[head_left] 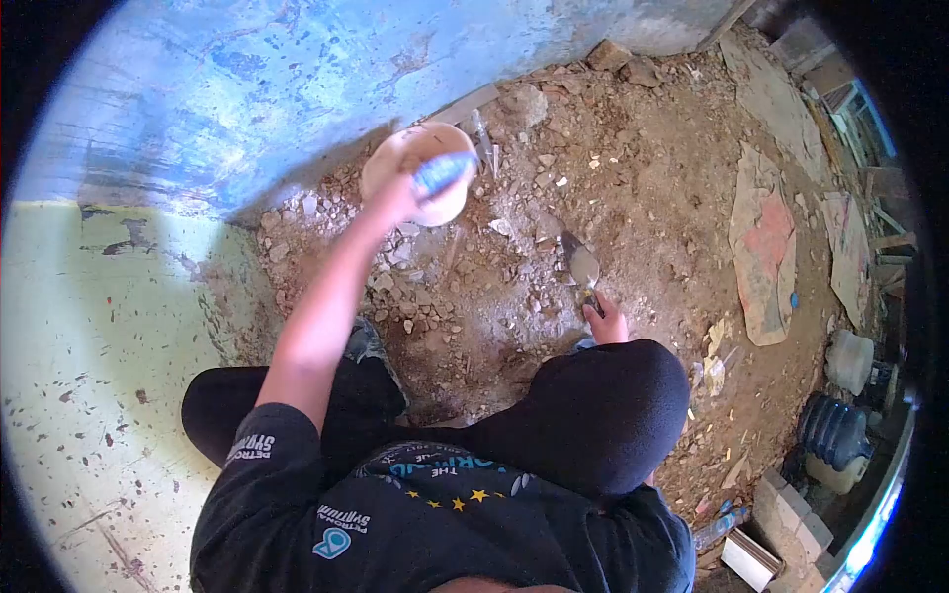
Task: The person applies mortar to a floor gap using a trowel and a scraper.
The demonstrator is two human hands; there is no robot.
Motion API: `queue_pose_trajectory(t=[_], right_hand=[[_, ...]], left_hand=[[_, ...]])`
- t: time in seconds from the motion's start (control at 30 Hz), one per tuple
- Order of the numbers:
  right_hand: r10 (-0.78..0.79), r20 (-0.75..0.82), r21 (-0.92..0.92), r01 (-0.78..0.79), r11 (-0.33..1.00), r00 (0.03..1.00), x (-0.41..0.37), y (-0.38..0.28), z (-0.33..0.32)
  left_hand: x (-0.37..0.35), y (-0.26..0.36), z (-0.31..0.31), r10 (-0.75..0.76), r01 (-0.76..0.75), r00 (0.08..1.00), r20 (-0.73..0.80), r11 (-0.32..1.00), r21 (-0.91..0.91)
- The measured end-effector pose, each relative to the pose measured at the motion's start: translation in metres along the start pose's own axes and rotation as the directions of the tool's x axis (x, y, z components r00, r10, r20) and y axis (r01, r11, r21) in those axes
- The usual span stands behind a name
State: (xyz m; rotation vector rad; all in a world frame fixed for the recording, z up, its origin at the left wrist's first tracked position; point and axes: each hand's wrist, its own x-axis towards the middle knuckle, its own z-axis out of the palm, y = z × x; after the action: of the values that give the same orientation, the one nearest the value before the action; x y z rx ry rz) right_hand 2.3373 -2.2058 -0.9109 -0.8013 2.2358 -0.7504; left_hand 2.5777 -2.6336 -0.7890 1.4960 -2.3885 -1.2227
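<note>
My left hand (403, 198) is stretched forward, closed around a blue, see-through thing (443, 174) that looks like a piece of plastic bottle. Motion blur hides its exact shape. Right under it stands a pale round bucket (381, 176) against the wall, with brownish material inside. Low beside my right knee, my right hand (607, 324) grips the dark handle of a trowel (581, 265). The trowel's blade points forward over the rubble, with some greyish stuff on it.
A peeling blue and pale green wall (129, 326) rises at the left and front. Broken rubble (415, 301) and dirt cover the ground. Flattened sacks (761, 247) lie to the right. Water jugs (835, 432) and blocks (791, 516) stand at the far right.
</note>
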Motion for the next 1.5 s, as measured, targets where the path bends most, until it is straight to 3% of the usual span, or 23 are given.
queue_pose_trajectory(t=[0.03,0.07,0.1,0.17,0.2,0.3,0.33,0.4,0.43,0.53,0.63,0.67,0.77,0.83,0.9,0.97,1.0,1.13,1.23,1.3,1.37,1.43,1.5], right_hand=[[0.004,0.005,0.002,-0.004,1.0,1.0,-0.001,0.002,0.004],[0.036,0.013,0.003,-0.036,0.999,0.999,-0.001,0.005,0.006],[0.068,0.02,0.001,-0.068,0.998,0.998,-0.001,0.008,0.007],[0.071,0.026,0.036,-0.072,0.997,0.997,-0.008,-0.002,-0.001],[0.071,0.031,0.076,-0.074,0.994,0.997,-0.011,-0.004,-0.003],[0.051,0.02,0.11,-0.053,0.993,0.999,-0.01,0.0,-0.005],[0.054,0.019,0.113,-0.056,0.992,0.998,-0.006,0.005,-0.002],[0.118,0.022,0.172,-0.12,0.978,0.993,-0.002,0.018,0.003],[0.097,-0.001,0.116,-0.097,0.989,0.995,0.0,0.019,0.003],[0.125,-0.048,0.059,-0.122,0.991,0.991,0.0,0.011,0.001],[0.084,-0.102,-0.048,-0.09,0.995,0.991,0.009,0.011,-0.009],[-0.019,-0.22,-0.059,0.006,0.998,0.975,0.016,0.017,-0.008],[0.04,-0.346,-0.295,-0.15,0.944,0.937,0.04,0.016,-0.021],[-0.086,-0.409,-0.4,-0.094,0.912,0.909,0.045,0.01,-0.007],[-0.104,-0.19,-0.597,-0.031,0.802,0.976,0.047,0.014,0.026],[-0.057,-0.078,-0.587,0.0,0.81,0.995,0.024,-0.024,0.05],[-0.262,-0.1,-0.56,0.163,0.812,0.96,0.015,-0.02,0.062],[-0.219,-0.015,-0.502,0.182,0.845,0.976,-0.004,-0.034,0.051],[-0.248,-0.114,-0.398,0.185,0.898,0.962,-0.007,-0.024,0.014],[-0.07,-0.307,-0.393,-0.059,0.918,0.949,0.005,-0.014,-0.025],[-0.11,-0.566,-0.385,-0.144,0.911,0.817,0.029,0.033,-0.055],[0.169,-0.618,-0.308,-0.433,0.847,0.768,0.043,0.041,-0.095],[0.176,-0.615,-0.332,-0.454,0.827,0.769,0.049,0.047,-0.108]], left_hand=[[-0.014,-0.016,0.02,0.101,-0.171,0.98,0.171,0.864,0.474],[-0.034,-0.014,0.038,0.074,-0.156,0.982,0.174,0.84,0.521],[-0.051,-0.023,0.049,0.071,-0.154,0.982,0.177,0.842,0.517],[-0.069,-0.046,0.071,0.326,-0.286,0.943,-0.066,0.897,0.337],[-0.069,-0.05,0.073,0.336,-0.27,0.934,-0.121,0.886,0.377],[-0.059,-0.053,0.058,0.48,-0.408,0.87,-0.111,0.828,0.384],[-0.062,-0.038,0.049,0.481,-0.41,0.87,-0.107,0.827,0.385],[-0.071,0.001,0.034,0.239,-0.184,0.97,-0.055,0.859,0.477],[-0.072,0.005,0.035,0.244,-0.2,0.969,-0.032,0.857,0.476],[-0.073,0.013,0.042,0.468,-0.364,0.852,-0.237,0.853,0.375],[-0.084,0.019,0.064,0.617,-0.541,0.76,-0.205,0.775,0.327],[-0.086,0.018,0.072,0.699,-0.638,0.69,-0.188,0.71,0.298],[-0.104,0.018,0.085,0.637,-0.589,0.764,-0.104,0.755,0.289],[-0.102,0.006,0.098,0.62,-0.571,0.781,-0.075,0.757,0.317],[-0.102,0.002,0.105,0.625,-0.595,0.781,0.013,0.736,0.322],[-0.093,-0.026,0.121,0.623,-0.592,0.782,0.012,0.737,0.326],[-0.084,-0.052,0.13,0.502,-0.509,0.855,0.126,0.771,0.383],[-0.08,-0.061,0.115,0.12,-0.329,0.895,0.43,0.829,0.453],[-0.078,-0.076,0.113,0.163,-0.313,0.904,0.395,0.881,0.354],[-0.082,-0.081,0.117,0.141,-0.303,0.915,0.378,0.858,0.415],[-0.085,-0.097,0.129,0.333,-0.415,0.909,0.25,0.771,0.484],[-0.089,-0.095,0.136,0.308,-0.374,0.927,0.212,0.782,0.498],[-0.097,-0.091,0.142,0.271,-0.317,0.948,0.164,0.799,0.512]])
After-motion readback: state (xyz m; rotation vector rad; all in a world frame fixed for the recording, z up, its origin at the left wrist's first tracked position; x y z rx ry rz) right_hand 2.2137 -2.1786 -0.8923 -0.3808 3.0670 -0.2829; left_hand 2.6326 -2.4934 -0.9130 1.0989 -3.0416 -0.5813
